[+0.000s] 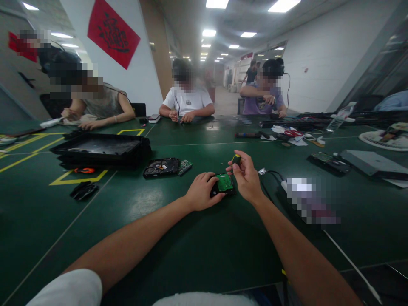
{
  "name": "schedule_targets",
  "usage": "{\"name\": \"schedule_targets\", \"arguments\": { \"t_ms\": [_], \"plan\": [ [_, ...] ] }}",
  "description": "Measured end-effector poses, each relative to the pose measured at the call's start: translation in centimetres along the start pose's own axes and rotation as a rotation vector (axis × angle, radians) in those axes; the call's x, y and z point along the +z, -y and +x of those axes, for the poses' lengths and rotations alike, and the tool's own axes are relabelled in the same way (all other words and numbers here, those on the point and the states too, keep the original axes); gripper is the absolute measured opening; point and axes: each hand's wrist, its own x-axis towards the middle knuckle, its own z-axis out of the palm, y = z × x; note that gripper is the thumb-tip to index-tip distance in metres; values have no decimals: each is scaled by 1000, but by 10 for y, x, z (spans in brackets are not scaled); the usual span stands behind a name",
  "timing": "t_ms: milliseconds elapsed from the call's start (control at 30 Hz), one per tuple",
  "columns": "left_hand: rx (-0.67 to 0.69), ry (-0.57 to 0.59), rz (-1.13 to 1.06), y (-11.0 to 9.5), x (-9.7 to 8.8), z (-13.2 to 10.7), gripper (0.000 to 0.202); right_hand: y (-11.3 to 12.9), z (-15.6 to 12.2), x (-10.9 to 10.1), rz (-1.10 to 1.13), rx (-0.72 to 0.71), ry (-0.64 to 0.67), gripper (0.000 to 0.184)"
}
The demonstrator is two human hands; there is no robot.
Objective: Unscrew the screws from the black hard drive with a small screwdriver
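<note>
Under my left hand [202, 192] lies a hard drive [225, 183] with its green circuit board facing up; the fingers and thumb grip its left side against the table. My right hand [247, 180] is closed around a screwdriver [236, 159] with a yellow and black handle, held just above the drive's right edge. The screwdriver's shaft and tip are hard to make out. A second hard drive [162, 167] rests to the left, with a loose circuit board [185, 167] beside it.
Black stacked trays [102, 148] and a black glove [84, 190] are on the left. Right of my hands are a cable [274, 173], another drive [330, 162], a grey box [376, 163] and a plastic bottle [341, 117]. Several people sit across the green table [153, 238].
</note>
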Motion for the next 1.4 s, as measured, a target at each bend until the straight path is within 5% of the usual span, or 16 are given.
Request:
{"name": "schedule_targets", "arguments": {
  "t_ms": [567, 800, 1400],
  "plan": [
    [-4, 21, 18, -1, -2, 0, 56, 5, 5, 0, 188, 23, -12, 24],
    [-11, 26, 10, 1, -1, -1, 57, 8, 3, 3, 188, 37, 1, 27],
    [11, 37, -39, 4, -3, 0, 60, 17, 8, 3, 601, 268, 85, 41]
  ]
}}
